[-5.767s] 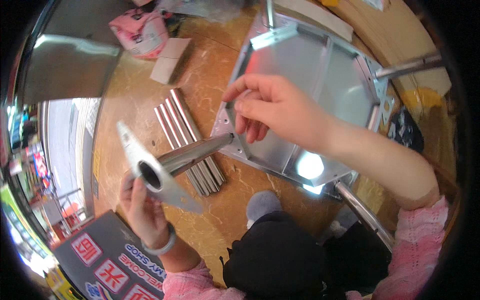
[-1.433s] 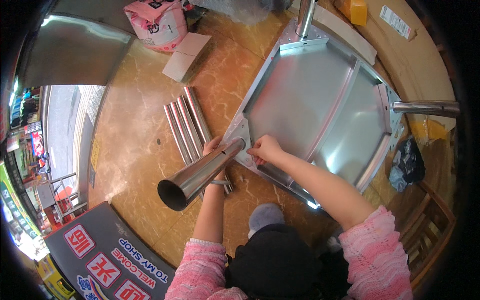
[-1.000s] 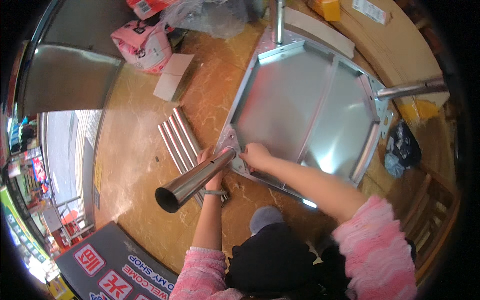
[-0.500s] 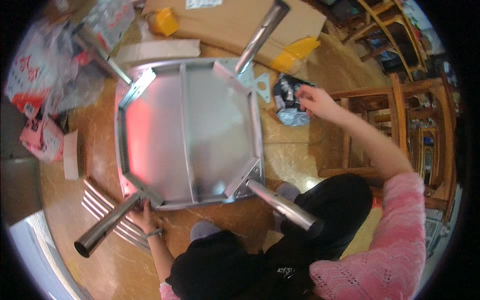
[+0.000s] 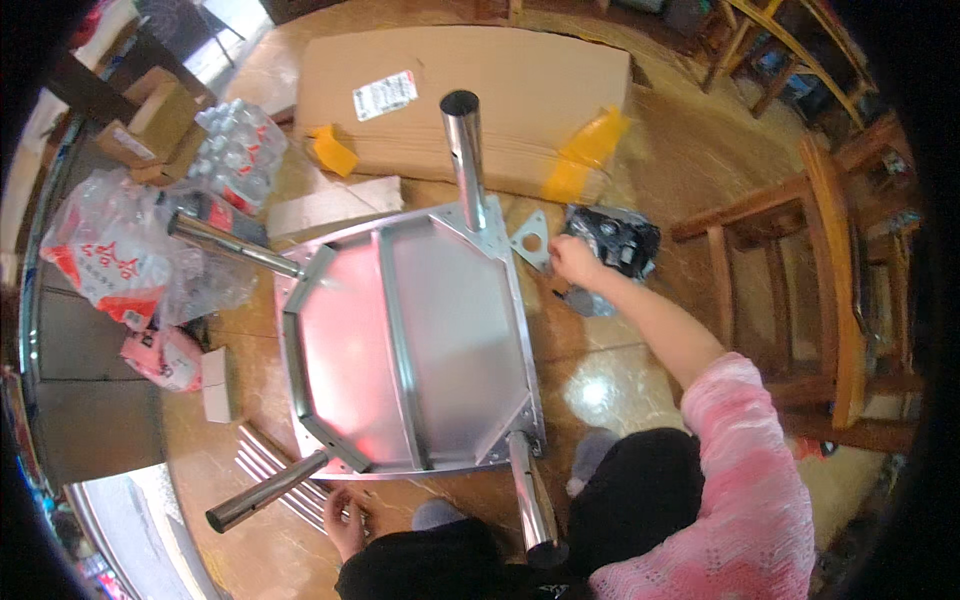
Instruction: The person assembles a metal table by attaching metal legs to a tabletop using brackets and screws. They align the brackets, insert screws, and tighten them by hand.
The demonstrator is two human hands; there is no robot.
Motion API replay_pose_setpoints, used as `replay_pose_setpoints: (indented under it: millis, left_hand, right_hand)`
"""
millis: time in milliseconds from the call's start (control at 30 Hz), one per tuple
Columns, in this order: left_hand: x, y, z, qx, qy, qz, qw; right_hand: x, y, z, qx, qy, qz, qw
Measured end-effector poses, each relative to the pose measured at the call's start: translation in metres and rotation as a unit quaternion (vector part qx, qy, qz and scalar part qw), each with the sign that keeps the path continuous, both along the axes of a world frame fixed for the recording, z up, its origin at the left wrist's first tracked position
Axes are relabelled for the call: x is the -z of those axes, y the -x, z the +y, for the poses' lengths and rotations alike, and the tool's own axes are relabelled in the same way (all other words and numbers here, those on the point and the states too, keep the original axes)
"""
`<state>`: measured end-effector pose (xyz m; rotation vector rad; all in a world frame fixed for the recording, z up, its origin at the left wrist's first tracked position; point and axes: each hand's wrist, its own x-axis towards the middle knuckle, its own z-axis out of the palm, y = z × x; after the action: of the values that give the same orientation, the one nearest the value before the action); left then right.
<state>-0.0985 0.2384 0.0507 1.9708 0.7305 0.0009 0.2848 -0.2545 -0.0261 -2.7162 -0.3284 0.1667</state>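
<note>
An upside-down metal frame (image 5: 455, 350) with a square rim, a crossbar and corner braces lies on the floor before me. Four shiny tubular legs rise from its corners, among them the far right leg (image 5: 465, 160). My right hand (image 5: 578, 263) is closed beside a black and clear plastic bag (image 5: 615, 240), its fingertips near a triangular metal plate (image 5: 533, 240) with a hole. Whatever it pinches is too small to make out. My left hand (image 5: 345, 520), fingers loosely curled and apart, is by the near edge of the frame, next to several thin metal tubes (image 5: 285, 485).
A large flattened cardboard box (image 5: 470, 75) lies beyond the frame, with yellow pieces (image 5: 588, 150) on it. Plastic bags (image 5: 110, 245), wrapped bottles (image 5: 240, 150) and small cartons (image 5: 165, 120) stand at the left. Wooden chairs (image 5: 835, 290) are on the right.
My right hand has moved from over the black bag to its left side, by the triangular plate. My left hand has drawn away from the near left leg. The view has shifted.
</note>
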Motion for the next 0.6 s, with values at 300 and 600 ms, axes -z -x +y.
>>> replay_pose_setpoints:
  millis: [300, 600]
  left_hand:
    - [-0.128, -0.106, -0.057, 0.144, -0.080, -0.065, 0.984]
    - [-0.153, -0.273, -0.102, 0.325, 0.090, -0.101, 0.936]
  right_hand:
    - [0.001, -0.037, 0.059, -0.050, 0.186, 0.014, 0.981]
    - [-0.103, -0.015, -0.005, 0.154, -0.336, 0.063, 0.927]
